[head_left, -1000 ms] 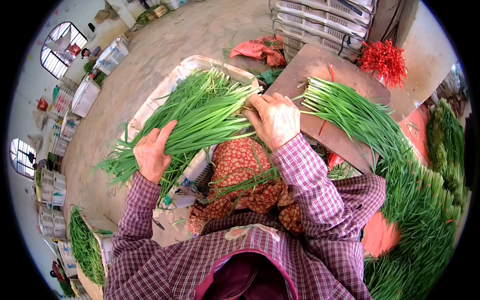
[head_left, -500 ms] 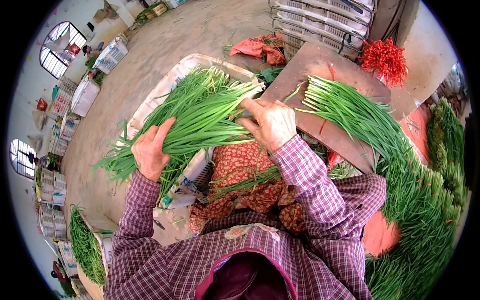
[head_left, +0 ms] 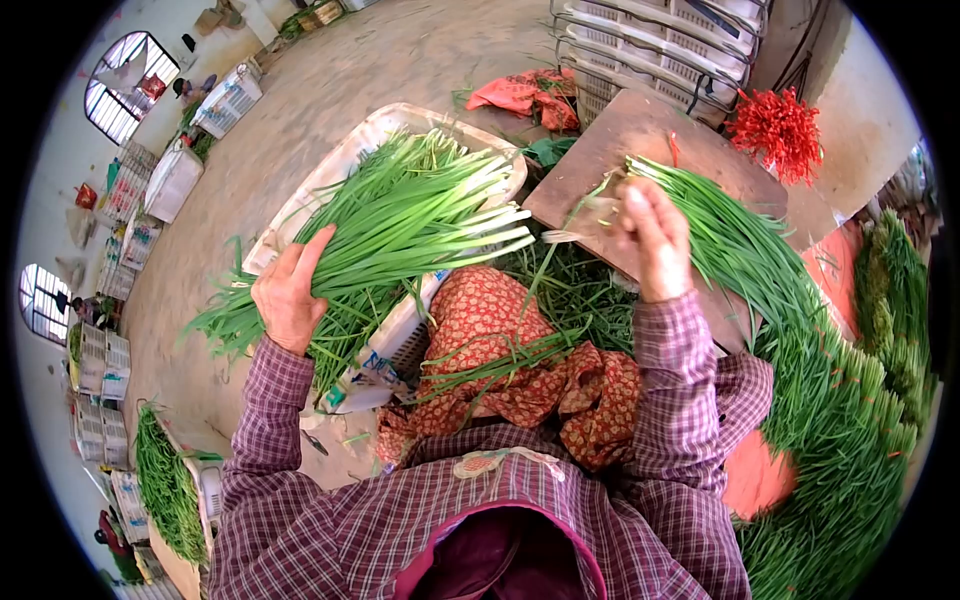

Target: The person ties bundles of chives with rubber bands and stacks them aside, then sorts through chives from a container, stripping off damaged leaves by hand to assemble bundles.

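Observation:
A loose bunch of Chinese chives (head_left: 420,225) lies across the white crate (head_left: 395,115), pale stem ends fanned to the right. My left hand (head_left: 292,295) grips it near the leafy end. Over the board's left part, my right hand (head_left: 657,240) is raised, away from that bunch, its fingers pinched together and slightly blurred. Pale wisps show beside its fingertips, but what they hold is unclear. A single white-ended stalk (head_left: 560,237) is between the bunch and the board. Behind my right hand, another pile of chives (head_left: 725,215) rests on the brown board (head_left: 640,130).
Red ties (head_left: 775,135) hang in a cluster at the board's far right. Stacked white crates (head_left: 655,50) stand behind it. Tied chive bundles (head_left: 840,460) cover the floor at right. Loose leaves lie on the flowered cloth (head_left: 490,315) over my lap. Other people and crates line the left wall.
My right hand has left the bunch's stem ends and moved right, over the board. The stem ends have spread apart. My left hand keeps its grip, shifted slightly left.

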Tool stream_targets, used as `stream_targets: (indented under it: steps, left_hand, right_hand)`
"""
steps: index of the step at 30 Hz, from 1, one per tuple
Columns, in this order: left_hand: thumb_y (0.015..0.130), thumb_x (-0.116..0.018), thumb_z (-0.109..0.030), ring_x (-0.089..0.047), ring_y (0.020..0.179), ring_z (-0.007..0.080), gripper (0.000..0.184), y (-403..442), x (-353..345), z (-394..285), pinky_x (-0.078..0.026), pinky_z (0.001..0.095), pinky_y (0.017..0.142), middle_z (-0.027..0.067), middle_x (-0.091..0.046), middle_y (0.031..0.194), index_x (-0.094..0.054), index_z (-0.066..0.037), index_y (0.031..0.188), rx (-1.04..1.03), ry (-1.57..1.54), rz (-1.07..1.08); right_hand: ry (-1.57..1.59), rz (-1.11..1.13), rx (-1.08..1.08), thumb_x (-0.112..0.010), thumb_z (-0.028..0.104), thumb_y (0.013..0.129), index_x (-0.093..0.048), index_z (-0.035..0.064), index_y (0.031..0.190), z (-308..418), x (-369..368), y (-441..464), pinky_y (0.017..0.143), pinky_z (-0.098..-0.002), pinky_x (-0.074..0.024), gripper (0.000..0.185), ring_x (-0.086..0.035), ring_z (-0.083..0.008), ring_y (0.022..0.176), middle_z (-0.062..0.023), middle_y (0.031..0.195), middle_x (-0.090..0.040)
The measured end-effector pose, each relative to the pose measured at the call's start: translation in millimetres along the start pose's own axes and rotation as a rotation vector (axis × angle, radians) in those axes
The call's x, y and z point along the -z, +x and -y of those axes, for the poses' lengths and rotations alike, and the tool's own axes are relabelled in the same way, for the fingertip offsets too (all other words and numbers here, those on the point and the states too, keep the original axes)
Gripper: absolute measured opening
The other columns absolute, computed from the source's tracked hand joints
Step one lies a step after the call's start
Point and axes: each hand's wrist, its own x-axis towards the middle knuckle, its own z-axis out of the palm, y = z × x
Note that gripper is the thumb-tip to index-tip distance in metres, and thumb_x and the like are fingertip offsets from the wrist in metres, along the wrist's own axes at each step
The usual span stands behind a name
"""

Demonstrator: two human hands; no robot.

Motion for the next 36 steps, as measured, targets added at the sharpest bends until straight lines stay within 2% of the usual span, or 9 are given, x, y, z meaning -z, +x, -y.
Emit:
stream_targets:
  steps: [5,7,12,23,25,26,29,33,36]
  left_hand:
    - [0.04,-0.065,0.007,-0.055,0.066,0.0257,0.088,1.9,2.0,1.8,-0.045,0.0368,0.058,0.0058,-0.052,0.077,-0.059,-0.021,0.123,-0.032,0.033,-0.033]
    - [0.04,-0.064,0.008,-0.055,0.066,0.0254,0.088,5.2,5.3,-1.3,-0.045,0.0368,0.058,0.0056,-0.052,0.077,-0.059,-0.021,0.123,-0.038,0.069,-0.037]
    - [0.042,-0.064,0.006,-0.057,0.069,0.0254,0.083,9.6,11.2,-7.9,-0.046,0.0363,0.061,0.0062,-0.057,0.082,-0.061,-0.019,0.121,-0.129,0.048,-0.039]
    - [0.054,-0.07,-0.001,-0.06,0.074,0.0246,0.071,13.5,16.6,-22.6,-0.048,0.0348,0.065,0.0079,-0.061,0.088,-0.061,-0.015,0.123,-0.294,-0.146,0.004]
    - [0.061,-0.074,-0.006,-0.062,0.077,0.0277,0.065,14.1,15.8,-32.6,-0.049,0.0338,0.072,0.0116,-0.065,0.094,-0.059,-0.009,0.124,0.004,-0.53,0.067]
    - [0.066,-0.076,-0.008,-0.065,0.082,0.0248,0.058,15.9,20.2,-38.4,-0.05,0.0315,0.078,0.0144,-0.067,0.098,-0.058,-0.002,0.121,0.135,-0.659,0.147]
    - [0.07,-0.074,-0.005,-0.066,0.086,0.0194,0.053,6.5,7.4,-20.7,-0.05,0.0309,0.081,0.0119,-0.068,0.098,-0.057,-0.001,0.119,0.12,-0.868,0.353]
    - [0.069,-0.071,0.005,-0.064,0.091,0.0193,0.058,3.9,13.9,-34.9,-0.051,0.0327,0.084,0.008,-0.065,0.103,-0.052,-0.002,0.123,0.798,-1.623,0.601]
    - [0.063,-0.07,0.008,-0.063,0.095,0.0195,0.065,-7.2,-0.7,-26.1,-0.051,0.0331,0.084,0.009,-0.064,0.107,-0.051,-0.003,0.124,0.924,-1.654,0.686]
  right_hand:
    - [-0.164,0.198,-0.038,-0.055,0.027,0.094,-0.062,0.0027,0.073,3.4,20.9,-12.8,0.051,-0.0247,-0.0421,0.033,-0.052,-0.009,0.054,-0.0038,0.067,-0.061]
    - [-0.894,0.115,0.269,-0.065,0.023,0.084,-0.065,0.005,0.073,7.9,6.4,-15.2,0.058,-0.0337,-0.0478,0.021,-0.061,-0.0213,0.061,-0.0077,0.069,-0.063]
    - [-0.718,0.015,0.426,-0.068,0.016,0.08,-0.064,0.0042,0.084,22.6,-18.6,-7.9,0.061,-0.0341,-0.0484,0.013,-0.061,-0.0244,0.064,-0.0089,0.072,-0.062]
    - [-0.416,0.318,0.072,-0.059,0.022,0.092,-0.065,0.0022,0.101,-11.9,5.1,36.0,0.083,-0.0308,-0.0477,0.023,-0.062,-0.0151,0.087,-0.0062,0.094,-0.068]
    - [-0.183,0.394,-0.011,-0.058,0.024,0.094,-0.063,0.0037,0.108,-21.6,3.7,35.7,0.083,-0.0294,-0.0481,0.025,-0.062,-0.0141,0.088,-0.002,0.098,-0.066]
    - [0.248,0.402,-0.265,-0.056,0.026,0.095,-0.061,0.007,0.114,-28.6,0.2,30.4,0.078,-0.024,-0.0474,0.027,-0.06,-0.0091,0.087,0.0016,0.1,-0.063]
    - [0.126,0.414,-0.3,-0.057,0.028,0.095,-0.062,0.009,0.113,-43.1,7.7,31.2,0.065,-0.0163,-0.0422,0.027,-0.055,-0.0024,0.078,0.0039,0.091,-0.062]
    - [0.012,0.224,-0.273,-0.059,0.028,0.093,-0.065,0.008,0.104,-27.2,4.2,19.9,0.063,-0.0181,-0.044,0.024,-0.051,-0.0024,0.068,0.0047,0.083,-0.06]
    - [0.037,0.196,-0.243,-0.059,0.029,0.093,-0.066,0.0057,0.096,-20.5,8.3,14.9,0.058,-0.0181,-0.0436,0.024,-0.048,-0.0024,0.062,0.0056,0.075,-0.056]
